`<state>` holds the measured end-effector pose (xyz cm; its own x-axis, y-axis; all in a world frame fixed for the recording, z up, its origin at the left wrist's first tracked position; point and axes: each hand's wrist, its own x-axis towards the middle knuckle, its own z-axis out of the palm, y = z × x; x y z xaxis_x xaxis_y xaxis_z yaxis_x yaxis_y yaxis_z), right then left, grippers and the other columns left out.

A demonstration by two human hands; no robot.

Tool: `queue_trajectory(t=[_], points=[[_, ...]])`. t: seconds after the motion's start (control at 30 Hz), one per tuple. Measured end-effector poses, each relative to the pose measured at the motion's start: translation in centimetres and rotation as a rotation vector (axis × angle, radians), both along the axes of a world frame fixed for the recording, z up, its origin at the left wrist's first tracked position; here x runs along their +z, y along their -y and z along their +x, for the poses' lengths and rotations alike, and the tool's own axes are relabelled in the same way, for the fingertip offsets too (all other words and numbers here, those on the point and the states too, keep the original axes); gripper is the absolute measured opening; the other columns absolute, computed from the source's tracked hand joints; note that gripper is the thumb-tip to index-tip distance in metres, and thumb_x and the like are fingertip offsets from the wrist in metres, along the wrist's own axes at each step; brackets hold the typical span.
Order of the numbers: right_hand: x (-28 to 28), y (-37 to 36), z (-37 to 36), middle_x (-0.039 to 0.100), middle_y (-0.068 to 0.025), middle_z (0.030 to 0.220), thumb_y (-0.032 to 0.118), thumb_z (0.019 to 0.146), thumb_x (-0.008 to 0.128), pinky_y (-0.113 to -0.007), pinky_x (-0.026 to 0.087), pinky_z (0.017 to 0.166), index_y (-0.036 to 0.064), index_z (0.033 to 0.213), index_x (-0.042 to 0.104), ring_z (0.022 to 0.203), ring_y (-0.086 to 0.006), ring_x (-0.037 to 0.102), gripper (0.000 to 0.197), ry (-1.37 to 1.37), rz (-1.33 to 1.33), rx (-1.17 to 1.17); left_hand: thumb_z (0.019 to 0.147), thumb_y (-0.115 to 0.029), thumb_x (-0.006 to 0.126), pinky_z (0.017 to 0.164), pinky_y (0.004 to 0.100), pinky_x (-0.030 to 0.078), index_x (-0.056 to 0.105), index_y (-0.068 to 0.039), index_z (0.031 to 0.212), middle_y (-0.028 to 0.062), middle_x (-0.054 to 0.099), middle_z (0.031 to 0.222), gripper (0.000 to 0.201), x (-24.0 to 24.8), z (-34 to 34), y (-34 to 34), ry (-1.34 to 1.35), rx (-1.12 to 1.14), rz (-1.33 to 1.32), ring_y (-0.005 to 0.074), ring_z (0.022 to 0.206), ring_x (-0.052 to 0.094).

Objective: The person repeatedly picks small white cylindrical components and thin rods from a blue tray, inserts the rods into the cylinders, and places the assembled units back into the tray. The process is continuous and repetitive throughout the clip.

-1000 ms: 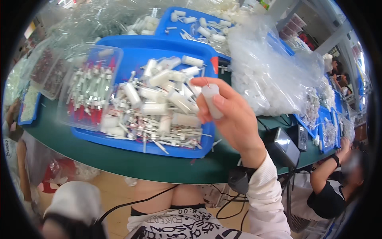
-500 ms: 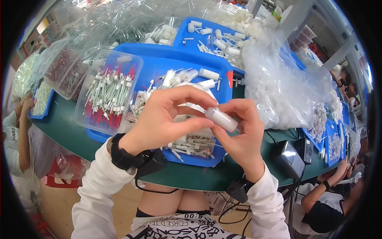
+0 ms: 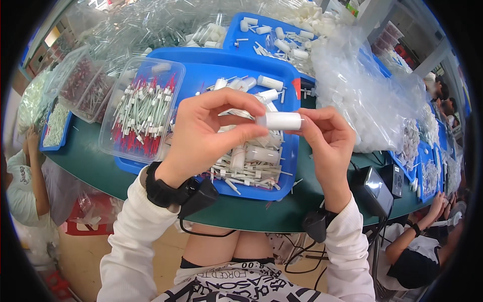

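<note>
A white cylindrical tube with a clearer left end lies level between my hands. My left hand pinches its left end between thumb and fingers. At the other end, the thumb and fingertips of my right hand close on the tube's tip. Below them is a blue tray with white cylinders and thin white sticks heaped in it. A clear plastic box of pale sticks with red ends rests on the tray's left part.
Another blue tray with white cylinders stands behind. A clear bag of white pieces bulges at the right, above a black box-shaped device with cables on the green table. Other people's arms show at both sides.
The tube has turned from a slant to level and moved up slightly. My right hand has shifted rightward from around the tube to its right tip.
</note>
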<state>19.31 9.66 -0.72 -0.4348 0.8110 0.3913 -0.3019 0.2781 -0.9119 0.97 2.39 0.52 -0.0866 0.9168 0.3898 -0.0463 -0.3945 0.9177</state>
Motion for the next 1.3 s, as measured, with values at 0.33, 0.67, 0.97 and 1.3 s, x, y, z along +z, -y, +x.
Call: queue_trajectory(t=[0.33,0.67,0.97,1.3], points=[[1.2,0.3,0.0,0.063,-0.0067,0.09,0.005,0.075,0.064,-0.027,0.047,0.072,-0.002,0.101,0.058,0.08,-0.0146,0.06,0.027,0.046,0.086,0.147,0.072,0.013,0.06,0.084,0.0327,0.05,0.057,0.007,0.093,0.0163,0.058,0.1,0.022,0.2,0.1,0.0,-0.086,0.041,0.114,0.0214,0.099,0.056],[1.3,1.9,0.4,0.056,-0.0113,0.076,0.015,0.076,0.059,-0.037,0.042,0.063,0.0042,0.092,0.055,0.072,-0.0282,0.053,0.02,0.747,0.754,-0.151,0.079,0.004,0.056,0.09,0.0351,0.042,0.051,0.006,0.112,0.0151,0.055,0.111,0.033,0.3,-0.4,9.4,-0.233,0.609,0.248,0.0218,0.104,0.053],[0.0,3.9,-1.7,0.057,-0.0103,0.088,0.025,0.074,0.058,-0.037,0.041,0.07,0.0025,0.108,0.05,0.08,-0.0264,0.055,0.041,1.018,1.173,-0.255,0.087,-0.001,0.045,0.078,0.0253,0.043,0.053,0.0,0.101,0.0102,0.056,0.097,0.017,-9.3,-1.2,25.5,-0.504,1.278,0.082,0.0159,0.087,0.053],[-0.3,3.3,-2.5,0.051,-0.0158,0.116,0.016,0.083,0.051,-0.037,0.044,0.079,0.0127,0.126,0.039,0.098,-0.0317,0.053,0.045,1.148,1.01,-0.137,0.072,-0.016,0.061,0.09,0.0351,0.039,0.057,-0.001,0.106,0.0186,0.058,0.106,0.037,-32.2,-7.9,33.0,-0.405,1.122,-0.939,0.0299,0.103,0.054]])
